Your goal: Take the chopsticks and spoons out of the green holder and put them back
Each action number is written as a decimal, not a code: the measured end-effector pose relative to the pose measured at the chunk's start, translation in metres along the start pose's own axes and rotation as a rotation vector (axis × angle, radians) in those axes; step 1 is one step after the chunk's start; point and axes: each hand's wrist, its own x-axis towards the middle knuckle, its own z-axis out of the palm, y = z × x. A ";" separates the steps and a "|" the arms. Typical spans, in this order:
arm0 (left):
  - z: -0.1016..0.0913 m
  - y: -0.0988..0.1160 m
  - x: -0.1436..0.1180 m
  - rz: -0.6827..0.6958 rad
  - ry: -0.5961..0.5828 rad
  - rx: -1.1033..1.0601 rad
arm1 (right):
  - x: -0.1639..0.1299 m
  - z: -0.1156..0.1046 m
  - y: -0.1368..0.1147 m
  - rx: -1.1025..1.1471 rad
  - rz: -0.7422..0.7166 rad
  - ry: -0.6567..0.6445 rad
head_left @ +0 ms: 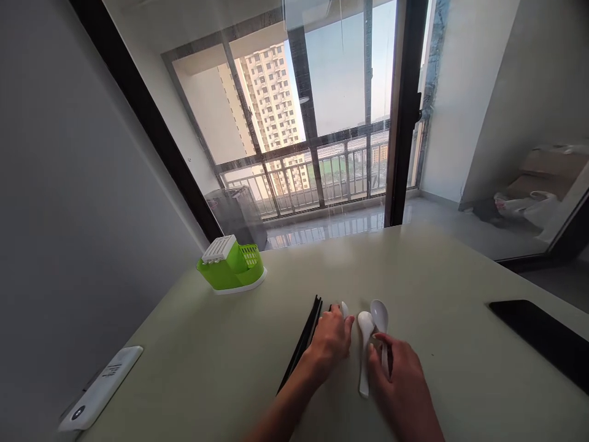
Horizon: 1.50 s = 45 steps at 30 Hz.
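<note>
On the pale table point(230, 368) lie several black chopsticks point(307, 331) and three white spoons. My left hand point(330, 341) rests over the chopsticks' right side and covers most of one white spoon point(345, 309), whose tip pokes out past my fingers. My right hand point(398, 374) lies on the handle of a second white spoon point(380, 319). A third white spoon point(365, 350) lies flat between my two hands, touching neither clearly.
A green cutlery holder with a white grid lid point(231, 265) stands at the table's far left. A white remote-like device point(102, 388) lies at the left edge. A black phone point(543, 341) lies at right. Behind are a glass balcony door and a wall.
</note>
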 end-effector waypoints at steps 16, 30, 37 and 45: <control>0.009 0.029 0.003 -0.028 -0.036 0.490 | -0.003 0.009 0.001 -0.495 -0.190 0.028; -0.117 -0.029 0.013 0.015 0.481 0.518 | -0.003 0.009 0.006 -0.458 -0.213 0.042; -0.250 -0.107 0.024 -0.306 0.769 0.565 | -0.002 0.008 0.003 -0.426 -0.208 0.062; -0.221 -0.097 0.046 -0.386 0.614 0.506 | -0.002 0.008 0.010 -0.372 -0.162 0.047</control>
